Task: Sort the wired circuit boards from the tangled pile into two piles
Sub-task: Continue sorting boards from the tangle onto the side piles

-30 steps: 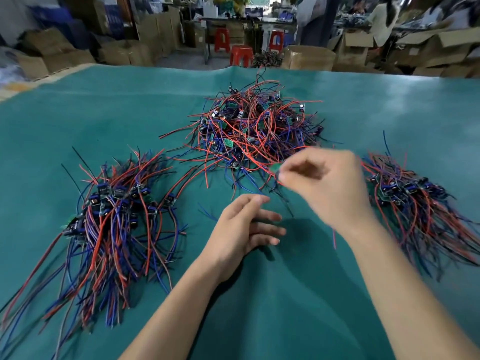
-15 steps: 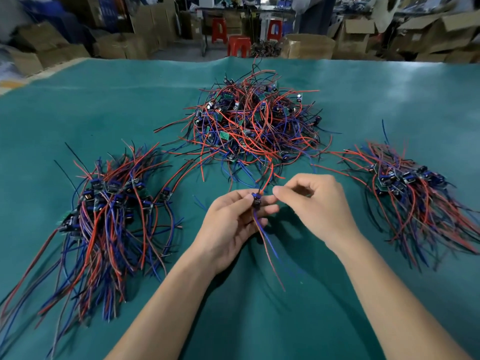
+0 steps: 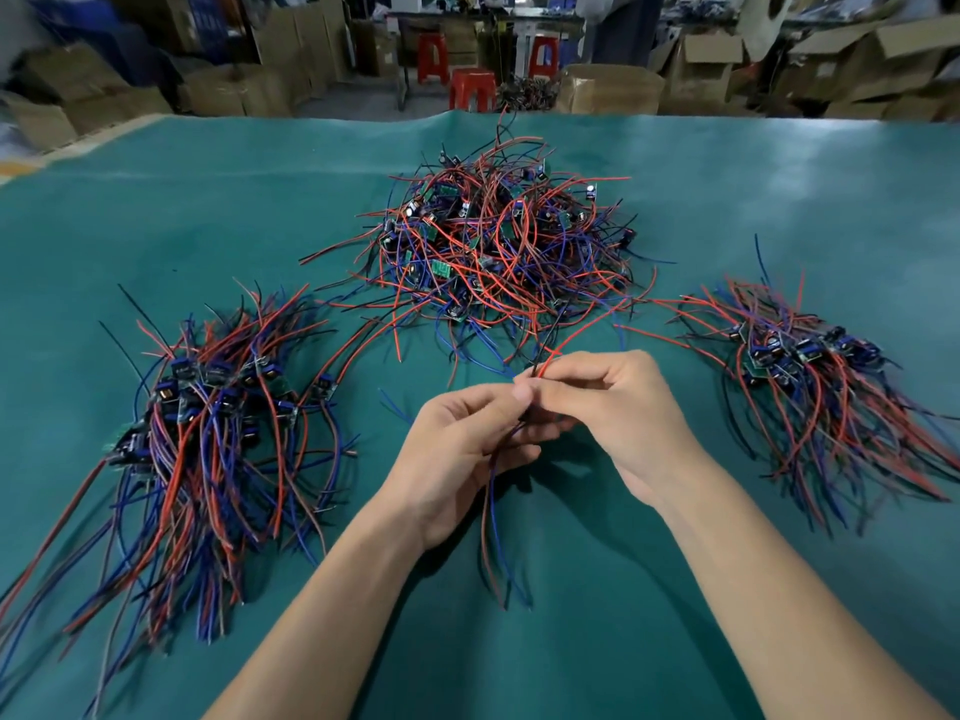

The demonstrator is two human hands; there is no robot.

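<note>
A tangled pile [image 3: 498,252] of small circuit boards with red, blue and black wires lies at the middle back of the green table. A sorted pile [image 3: 208,423] lies at the left and a smaller sorted pile [image 3: 821,376] at the right. My left hand [image 3: 467,449] and my right hand [image 3: 618,407] meet in front of the tangle and together pinch one wired board [image 3: 496,491]. The board itself is hidden between the fingers. Its blue and dark red wires hang down toward me, and its red and black wires stick up past my right thumb.
The green table cover [image 3: 571,615] fills the near view. Beyond its far edge stand cardboard boxes [image 3: 613,88] and red stools [image 3: 470,88]. A loose blue wire [image 3: 395,405] lies left of my left hand.
My right hand pulled a wired board out of the tangle toward me. My left hand rose from the table and took hold of it. Both hands now grip it close together.
</note>
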